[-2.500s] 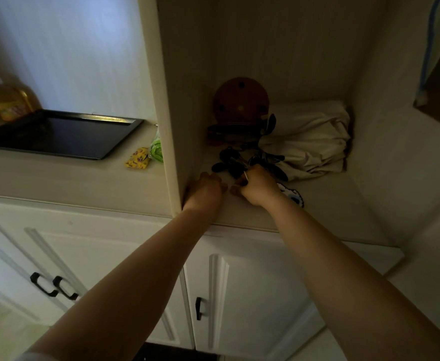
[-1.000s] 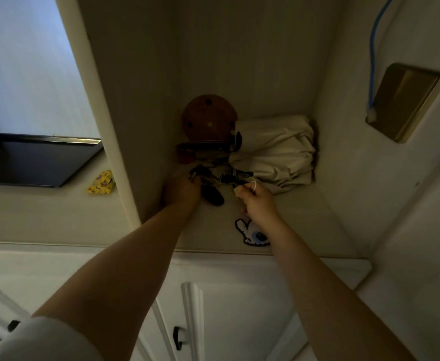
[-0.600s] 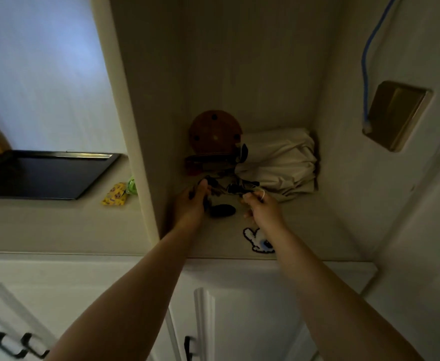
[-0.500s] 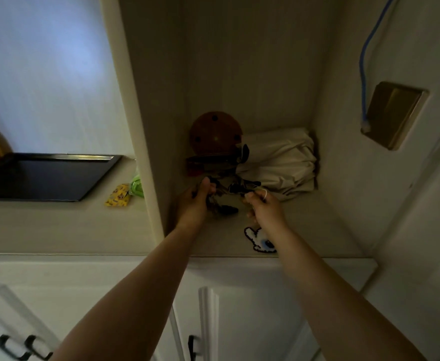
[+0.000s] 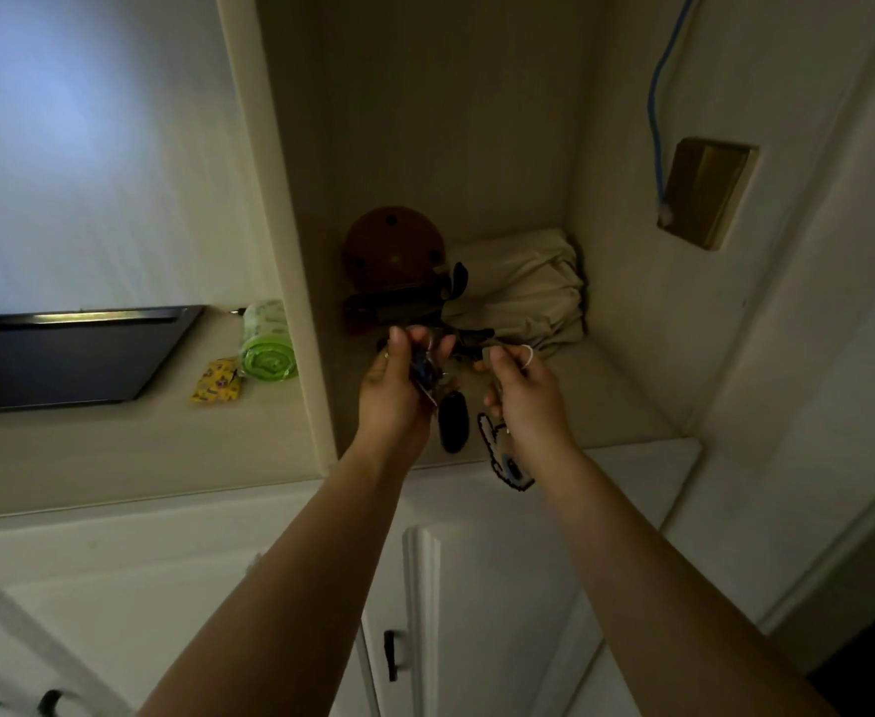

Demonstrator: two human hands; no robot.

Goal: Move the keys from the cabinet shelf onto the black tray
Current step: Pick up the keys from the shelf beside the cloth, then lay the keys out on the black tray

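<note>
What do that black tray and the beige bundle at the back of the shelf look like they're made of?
The black tray looks like metal with a dark, smooth coating: its raised far rim catches a bright streak of light. Coated plastic can't be ruled out. The beige bundle looks like soft matte cloth, cotton or canvas perhaps: it sags in loose folds and creases with no shine.

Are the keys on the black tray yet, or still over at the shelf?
Still at the shelf. Both hands, left and right, hold keys; the tray looks bare.
</note>
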